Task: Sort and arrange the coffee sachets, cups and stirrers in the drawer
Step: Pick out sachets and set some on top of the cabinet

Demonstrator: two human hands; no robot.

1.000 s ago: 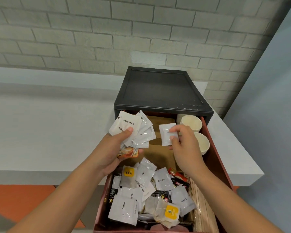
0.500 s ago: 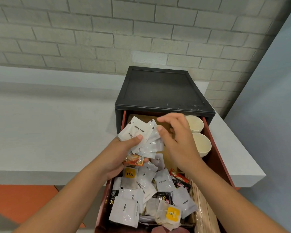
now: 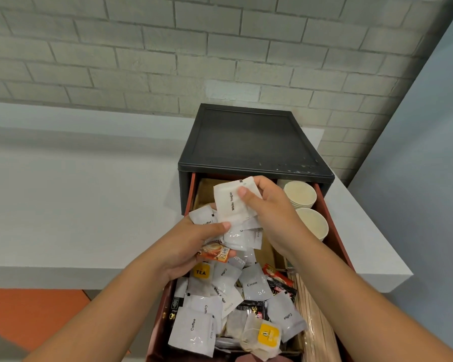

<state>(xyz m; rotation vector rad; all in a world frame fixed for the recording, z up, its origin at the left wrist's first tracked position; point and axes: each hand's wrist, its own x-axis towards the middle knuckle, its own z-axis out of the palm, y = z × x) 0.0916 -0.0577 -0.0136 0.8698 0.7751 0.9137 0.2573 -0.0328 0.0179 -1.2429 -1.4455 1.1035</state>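
Right hand (image 3: 275, 212), which held a single packet apart a second ago, now meets the left hand (image 3: 191, 246) over the far part of the drawer (image 3: 334, 231).

Its thumb and curled fingers pinch the top of the White Sugar sachet (image 3: 229, 205), which stands in front of the bundle of white sachets (image 3: 242, 237) that the left hand grips between thumb and fingers, with an orange sachet (image 3: 215, 253) tucked under them. Loose sachets (image 3: 254, 283) and a yellow-tagged tea bag (image 3: 268, 334) lie heaped in the near half of the drawer. Wooden stirrers (image 3: 314, 314) run along its right side, and two stacks of paper cups (image 3: 300, 195) stand at its far right corner. The drawer is pulled out of a black cabinet (image 3: 251, 139) on a white counter (image 3: 76, 192).
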